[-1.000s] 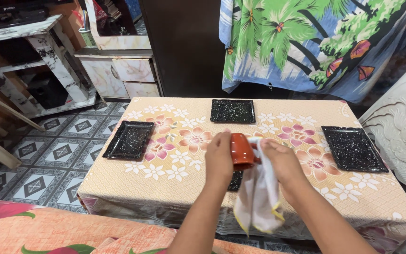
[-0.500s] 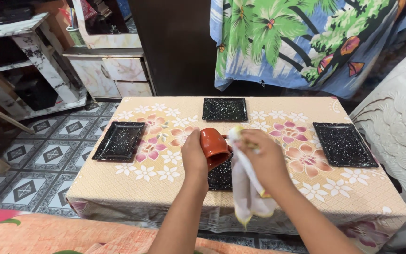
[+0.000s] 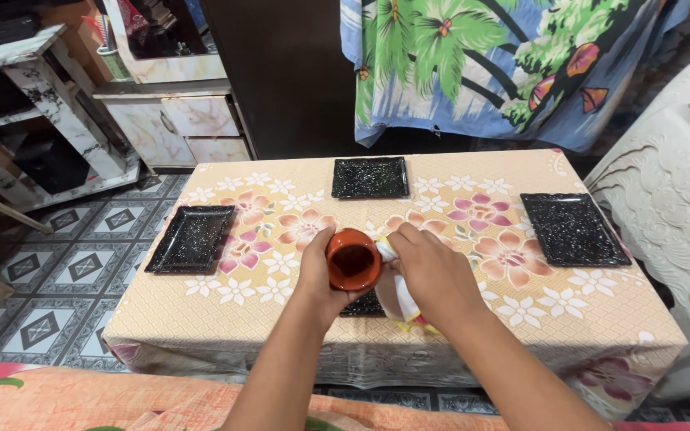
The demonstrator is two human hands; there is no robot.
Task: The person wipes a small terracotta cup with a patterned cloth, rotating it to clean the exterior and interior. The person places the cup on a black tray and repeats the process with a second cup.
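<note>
Left hand (image 3: 317, 275) wraps around the side of an orange-brown mug (image 3: 354, 259), holding it above the near edge of the floral-cloth table (image 3: 521, 319), mouth tilted up toward the camera, dark inside. Right hand (image 3: 433, 275) is clenched on a white cloth (image 3: 397, 297) just right of the mug, cloth touching the mug's right side and bunched under the palm, yellow trim showing. Directly under the mug a black speckled plate (image 3: 363, 305) is mostly hidden; three more around it: left plate (image 3: 190, 237), far plate (image 3: 370, 177), right plate (image 3: 572, 228).
</note>
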